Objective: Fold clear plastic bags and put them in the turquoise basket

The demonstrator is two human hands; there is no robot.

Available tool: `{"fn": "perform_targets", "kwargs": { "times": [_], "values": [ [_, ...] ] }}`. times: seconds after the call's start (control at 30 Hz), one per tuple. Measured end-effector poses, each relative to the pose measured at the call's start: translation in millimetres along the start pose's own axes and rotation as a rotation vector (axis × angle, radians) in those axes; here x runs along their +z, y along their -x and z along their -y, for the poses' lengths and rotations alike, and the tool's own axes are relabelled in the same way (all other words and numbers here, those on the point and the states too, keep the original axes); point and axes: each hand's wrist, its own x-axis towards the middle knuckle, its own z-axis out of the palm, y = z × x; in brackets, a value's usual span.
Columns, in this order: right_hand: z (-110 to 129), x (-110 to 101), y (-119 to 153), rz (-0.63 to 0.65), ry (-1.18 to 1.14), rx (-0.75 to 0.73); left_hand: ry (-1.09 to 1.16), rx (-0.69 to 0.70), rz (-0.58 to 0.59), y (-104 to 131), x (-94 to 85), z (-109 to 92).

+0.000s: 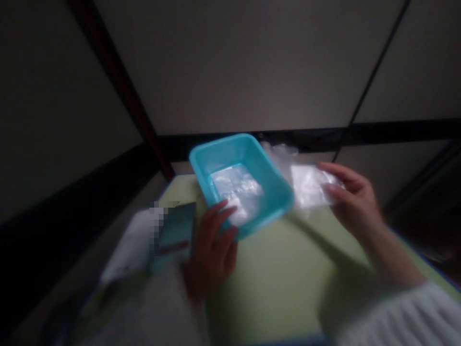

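A turquoise plastic basin (273, 185) stands tilted in view on the pale green table. Flat, shiny clear plastic packets (236, 185) lie on its bottom. My left hand (212, 247) is at the basin's near left rim, its fingers hooked over the edge and closed on it; blur hides the exact fingertip contact. To the right of the basin, my right hand (355, 197) pinches a flat whitish plastic packet (309, 185) between thumb and fingers. Behind that packet, a crumpled clear plastic bag (283, 156) sits beside the basin's right wall.
The pale green table (273, 288) has a blue edge. On its left lie a grey-green booklet (176, 230) with a reddish band and some white paper (131, 240). A pale panelled wall (245, 67) with a dark strip rises behind the table.
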Motion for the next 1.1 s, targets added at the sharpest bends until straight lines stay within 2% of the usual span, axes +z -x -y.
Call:
{"fn": "perform_targets", "kwargs": {
  "times": [0.07,0.2,0.4,0.6,0.83,1.1],
  "values": [
    [4.3,1.0,-1.5,0.003,0.042,0.002,0.045,-0.011,0.031,3.3,-2.1,-11.0],
    [14.1,8.6,-4.2,0.09,0.133,-0.008,0.146,-0.108,0.094,7.7,-5.0,-27.4],
    [26.3,18.9,-6.7,0.197,0.271,-0.142,0.261,-0.236,0.134,8.0,-5.4,-38.4],
    [36.7,21.4,-3.3,0.283,0.543,-0.261,0.285,-0.235,0.123,8.7,-6.1,-43.0],
    [46.3,21.2,-5.8,0.436,0.669,-0.295,0.246,-0.218,0.096,9.9,-5.1,-44.9],
    [51.0,18.3,-8.2,0.513,0.749,-0.114,0.261,-0.247,0.139,12.3,-5.8,-41.4]
  ]
}}
